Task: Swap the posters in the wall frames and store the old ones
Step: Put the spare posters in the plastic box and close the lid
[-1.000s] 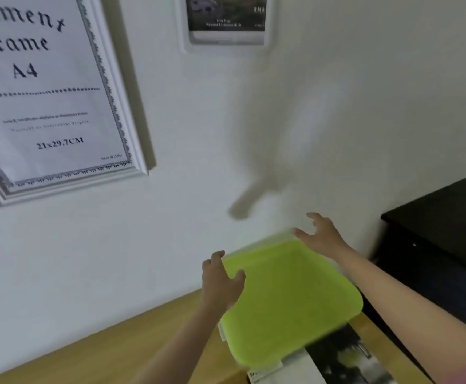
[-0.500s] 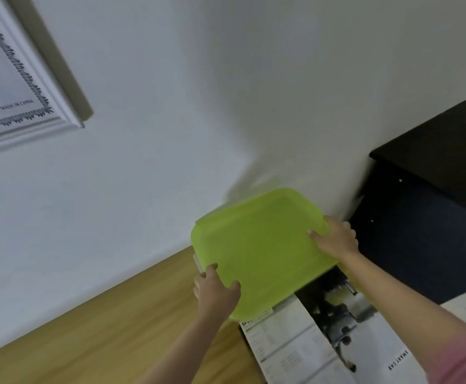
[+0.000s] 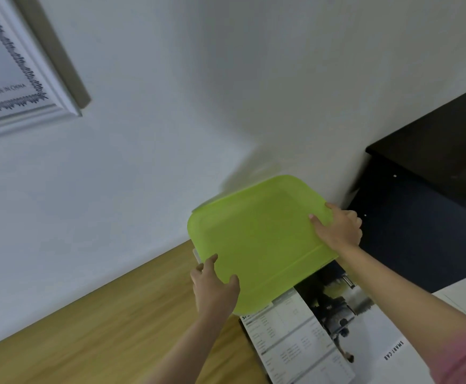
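1. white wall [image 3: 254,92] is seen behind a wooden desk [image 3: 101,328]; a white frame [image 3: 60,106] hangs upper left.
2. a green lid [image 3: 262,239] is gripped at its near-left corner by the left hand [image 3: 214,286] and at its right edge by the right hand [image 3: 340,228].
3. a car poster [image 3: 323,336] is laid on the desk, partly under the lid.
4. a black cabinet [image 3: 426,217] is placed at right.

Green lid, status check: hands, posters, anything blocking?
Both hands, left and right, gripping green lid. Car poster lying beside it. Nothing blocking.
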{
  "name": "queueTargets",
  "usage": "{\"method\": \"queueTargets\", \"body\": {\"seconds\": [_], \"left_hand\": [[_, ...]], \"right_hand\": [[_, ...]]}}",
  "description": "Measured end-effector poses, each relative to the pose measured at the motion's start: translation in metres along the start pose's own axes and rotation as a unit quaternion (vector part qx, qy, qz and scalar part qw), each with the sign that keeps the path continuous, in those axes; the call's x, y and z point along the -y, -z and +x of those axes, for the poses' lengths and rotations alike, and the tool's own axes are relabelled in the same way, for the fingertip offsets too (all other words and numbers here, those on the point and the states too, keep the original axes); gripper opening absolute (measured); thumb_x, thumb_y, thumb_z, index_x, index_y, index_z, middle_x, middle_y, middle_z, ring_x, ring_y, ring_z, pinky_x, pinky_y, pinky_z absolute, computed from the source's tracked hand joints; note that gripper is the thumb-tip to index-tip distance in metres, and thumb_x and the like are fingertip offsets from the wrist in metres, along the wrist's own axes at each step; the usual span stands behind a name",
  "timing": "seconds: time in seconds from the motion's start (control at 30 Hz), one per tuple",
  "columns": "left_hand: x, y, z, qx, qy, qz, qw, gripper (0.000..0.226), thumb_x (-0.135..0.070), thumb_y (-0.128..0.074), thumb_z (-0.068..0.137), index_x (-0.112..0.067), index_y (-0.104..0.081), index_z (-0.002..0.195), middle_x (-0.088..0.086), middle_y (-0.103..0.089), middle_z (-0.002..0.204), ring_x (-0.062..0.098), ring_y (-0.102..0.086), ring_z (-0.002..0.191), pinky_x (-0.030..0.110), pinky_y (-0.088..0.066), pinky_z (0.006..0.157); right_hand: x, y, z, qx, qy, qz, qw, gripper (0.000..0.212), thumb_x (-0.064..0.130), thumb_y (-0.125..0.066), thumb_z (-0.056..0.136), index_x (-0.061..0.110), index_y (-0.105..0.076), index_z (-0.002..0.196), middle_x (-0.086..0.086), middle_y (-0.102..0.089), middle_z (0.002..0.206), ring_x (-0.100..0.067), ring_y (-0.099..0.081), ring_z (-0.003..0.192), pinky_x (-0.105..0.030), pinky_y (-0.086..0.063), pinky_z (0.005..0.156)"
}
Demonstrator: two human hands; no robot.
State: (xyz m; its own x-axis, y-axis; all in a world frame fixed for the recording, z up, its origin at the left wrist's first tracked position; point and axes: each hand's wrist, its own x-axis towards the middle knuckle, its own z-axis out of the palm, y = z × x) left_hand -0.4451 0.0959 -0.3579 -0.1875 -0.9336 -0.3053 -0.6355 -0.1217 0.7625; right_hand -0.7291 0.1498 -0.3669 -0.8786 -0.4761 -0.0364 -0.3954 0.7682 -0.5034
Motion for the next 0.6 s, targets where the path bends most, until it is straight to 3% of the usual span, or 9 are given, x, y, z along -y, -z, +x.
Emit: {"method": "queueTargets", "body": {"seconds": [0.33, 0.47, 0.6], "left_hand": [[0.037, 0.056, -0.03, -0.023, -0.015, -0.011, 1.0, 0.07, -0.03, -0.07, 0.075, -0.037, -0.038, 0.136, 0.005, -0.028, 0.138, 0.028, -0.042, 0.123, 0.033, -0.048, 0.079], [0.075, 0.097, -0.044, -0.027, 0.004, 0.009, 1.0, 0.074, -0.034, -0.072, 0.073, -0.034, -0.036, 0.138, 0.008, -0.027, 0.14, 0.031, -0.037, 0.128, 0.037, -0.043, 0.089], [0.121, 0.144, -0.053, -0.045, 0.031, 0.011, 0.998, 0.077, -0.037, -0.076, 0.07, -0.032, -0.038, 0.137, 0.011, -0.03, 0.139, 0.033, -0.036, 0.127, 0.043, -0.042, 0.096]], "right_hand": [[0.038, 0.016, -0.073, -0.032, 0.039, 0.003, 0.999, 0.059, 0.059, -0.057, 0.081, 0.032, -0.047, 0.133, -0.019, -0.045, 0.124, -0.039, -0.041, 0.115, -0.047, -0.041, 0.093], [0.061, 0.0, -0.125, -0.026, 0.049, -0.021, 0.998, 0.06, 0.06, -0.055, 0.08, 0.031, -0.048, 0.132, -0.021, -0.052, 0.122, -0.038, -0.043, 0.117, -0.045, -0.037, 0.094], [0.088, -0.024, -0.188, 0.009, 0.037, 0.002, 0.999, 0.058, 0.056, -0.058, 0.082, 0.032, -0.046, 0.133, -0.021, -0.043, 0.13, -0.037, -0.038, 0.12, -0.045, -0.037, 0.096]]}}
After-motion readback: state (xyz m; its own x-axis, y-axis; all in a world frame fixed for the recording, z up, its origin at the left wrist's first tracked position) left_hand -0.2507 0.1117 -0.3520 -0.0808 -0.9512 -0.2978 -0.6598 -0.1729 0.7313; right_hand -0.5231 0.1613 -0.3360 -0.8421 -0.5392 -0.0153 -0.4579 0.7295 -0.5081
